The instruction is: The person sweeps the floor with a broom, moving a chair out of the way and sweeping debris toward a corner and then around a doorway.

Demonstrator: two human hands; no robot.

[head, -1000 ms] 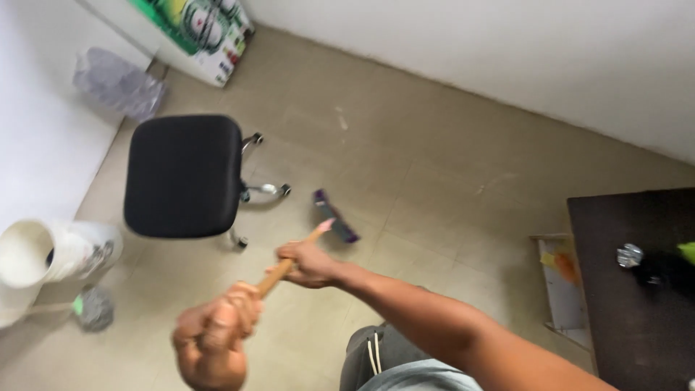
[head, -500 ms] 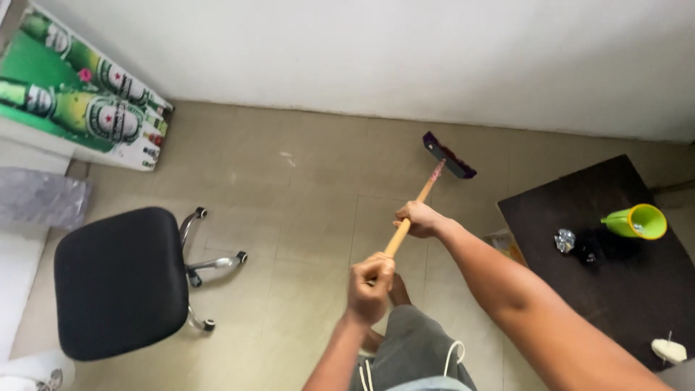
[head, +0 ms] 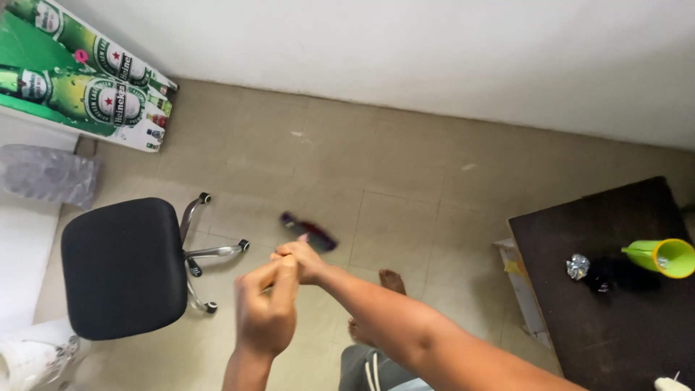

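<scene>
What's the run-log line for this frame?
left hand: gripping broom handle | right hand: gripping handle further down | broom head: on floor near office chair | dark table: right

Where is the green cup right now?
The green cup lies tipped on its side on the dark table at the right edge of the head view, just right of a crumpled foil ball.

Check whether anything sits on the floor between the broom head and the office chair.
Nothing visible does. The broom head lies on bare tile right of the chair, whose nearest caster leg is just apart from it. Both hands, the left and the right, grip the mostly hidden handle.
</scene>
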